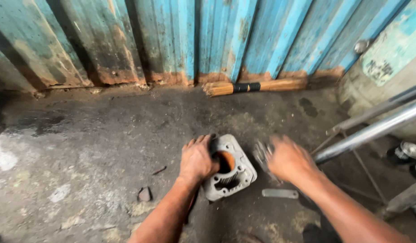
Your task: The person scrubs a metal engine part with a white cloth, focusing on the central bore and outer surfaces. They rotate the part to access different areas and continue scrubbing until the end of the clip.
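Single head-worn camera, looking steeply down, facing a blue corrugated wall [208, 40] (quite near), concrete floor [82, 148] below

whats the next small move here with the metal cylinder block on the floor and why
Probably bring the right hand in to the bore of the cylinder block. The left hand grips the block's edge on the concrete floor, bore facing up, while the right is blurred beside it, apparently holding something small and metallic; what it is, I cannot tell.
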